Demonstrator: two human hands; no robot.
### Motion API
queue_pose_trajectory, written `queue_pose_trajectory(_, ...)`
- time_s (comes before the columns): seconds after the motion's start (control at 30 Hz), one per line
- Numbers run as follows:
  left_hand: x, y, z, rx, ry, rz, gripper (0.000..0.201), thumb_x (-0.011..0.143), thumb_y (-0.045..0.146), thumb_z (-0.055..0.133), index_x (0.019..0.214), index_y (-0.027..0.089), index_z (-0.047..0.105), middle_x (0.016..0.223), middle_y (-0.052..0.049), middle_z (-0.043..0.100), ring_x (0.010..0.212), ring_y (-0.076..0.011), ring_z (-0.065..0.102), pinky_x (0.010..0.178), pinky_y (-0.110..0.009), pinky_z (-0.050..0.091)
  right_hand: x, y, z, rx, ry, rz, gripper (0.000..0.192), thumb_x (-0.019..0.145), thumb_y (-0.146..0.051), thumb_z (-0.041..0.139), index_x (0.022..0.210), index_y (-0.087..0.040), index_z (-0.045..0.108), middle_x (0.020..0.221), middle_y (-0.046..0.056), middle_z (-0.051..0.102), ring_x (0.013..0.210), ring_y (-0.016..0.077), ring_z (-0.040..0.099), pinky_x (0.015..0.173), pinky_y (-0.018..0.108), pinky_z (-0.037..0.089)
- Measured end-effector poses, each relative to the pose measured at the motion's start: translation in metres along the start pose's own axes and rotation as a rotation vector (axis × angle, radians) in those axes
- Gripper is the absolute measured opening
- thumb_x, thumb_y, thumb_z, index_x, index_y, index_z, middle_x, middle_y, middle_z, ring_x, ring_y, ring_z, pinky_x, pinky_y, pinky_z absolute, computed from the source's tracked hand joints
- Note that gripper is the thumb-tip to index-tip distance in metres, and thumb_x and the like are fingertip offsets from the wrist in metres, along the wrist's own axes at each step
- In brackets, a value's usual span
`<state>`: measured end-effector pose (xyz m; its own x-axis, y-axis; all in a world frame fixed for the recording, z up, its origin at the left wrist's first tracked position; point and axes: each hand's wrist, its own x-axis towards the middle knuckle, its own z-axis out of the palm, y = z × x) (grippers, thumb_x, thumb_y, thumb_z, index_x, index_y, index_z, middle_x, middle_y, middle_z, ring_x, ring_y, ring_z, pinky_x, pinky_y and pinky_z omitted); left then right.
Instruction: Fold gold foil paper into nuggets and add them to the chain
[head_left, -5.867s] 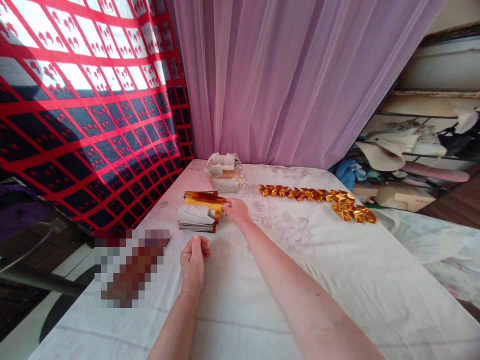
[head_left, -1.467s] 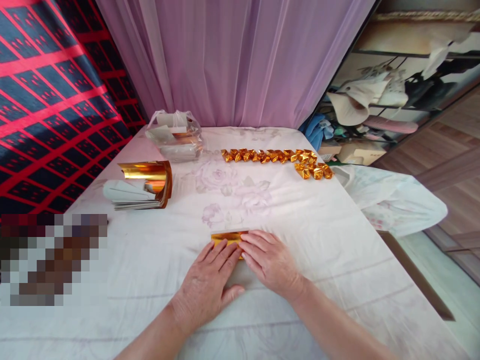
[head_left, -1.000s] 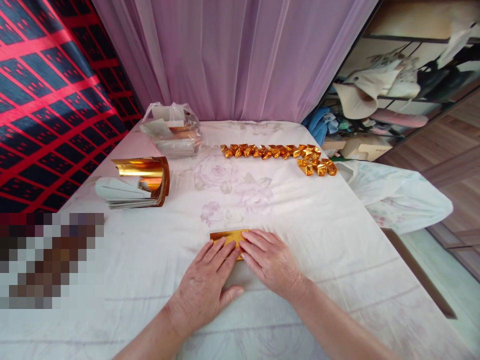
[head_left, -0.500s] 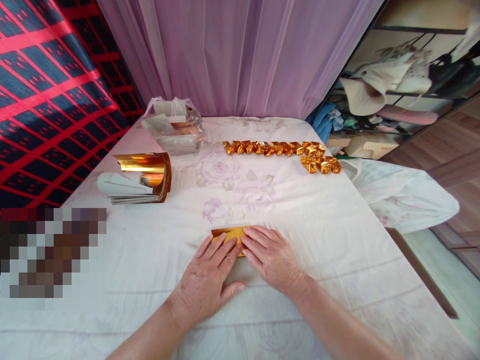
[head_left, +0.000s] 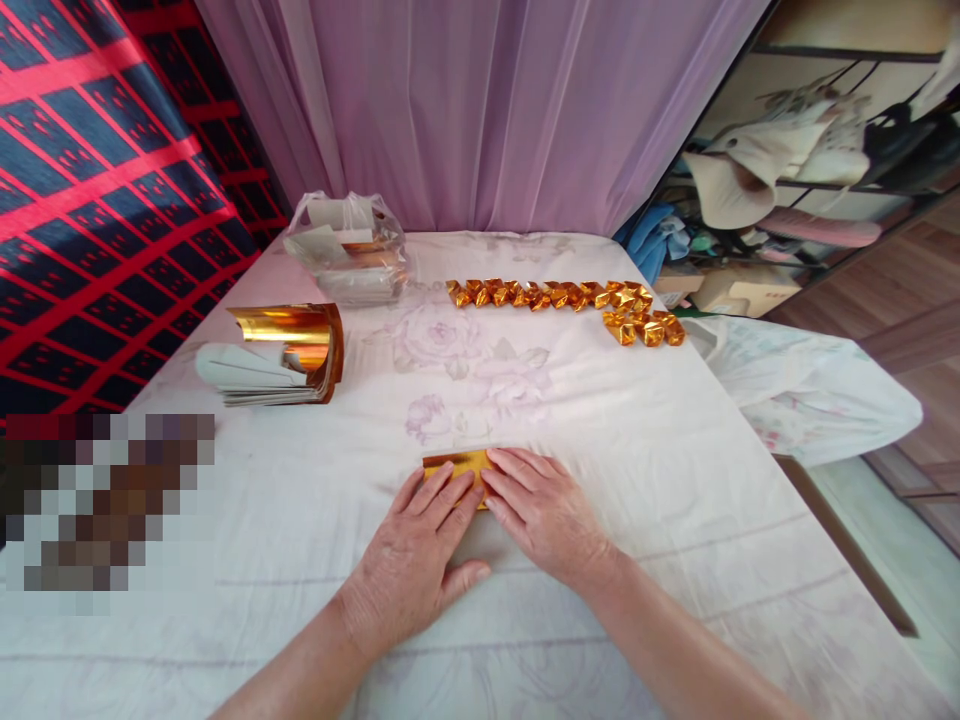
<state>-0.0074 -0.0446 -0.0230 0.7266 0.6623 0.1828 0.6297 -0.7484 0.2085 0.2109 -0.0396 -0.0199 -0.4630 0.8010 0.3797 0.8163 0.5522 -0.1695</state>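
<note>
Under your fingers (head_left: pixel 450 500) lies glossy gold foil paper (head_left: pixel 450 466) on a matt, faintly creased floral cloth (head_left: pixel 600 420). The stack (head_left: pixel 281 355) shows mirror-bright foil over dull grey paper. The bag (head_left: pixel 349 250) is clear, crinkled plastic.

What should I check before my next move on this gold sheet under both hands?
1. Gold sheet lies flat on the table cloth: ok.
2. Left hand presses on it, fingers spread: ok.
3. Right hand presses on it beside the left: ok.
4. Edges lined up under the hands: cannot tell, mostly covered.
5. Stack of gold sheets within view, apart from the hands: ok.
6. Row of folded gold pieces lies well beyond the hands: ok.
</note>
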Motion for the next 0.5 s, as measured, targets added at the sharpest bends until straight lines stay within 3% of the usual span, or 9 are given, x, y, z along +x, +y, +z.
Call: queue_pose_trajectory(0.5,-0.0014,0.0002,-0.0001,0.027,0.037,0.003,0.069,0.094,0.061,0.047,0.149,0.020,0.039,0.150,-0.009,0.049,0.144,-0.0300,0.034,0.120,-0.051,0.021,-0.0022,0.0004,0.0021,-0.068,-0.050,0.027,0.028,0.097,-0.028,0.052,0.117,-0.018,0.069,0.131,0.012,0.064,0.115,0.0253,0.058,0.092,0.041,0.046)
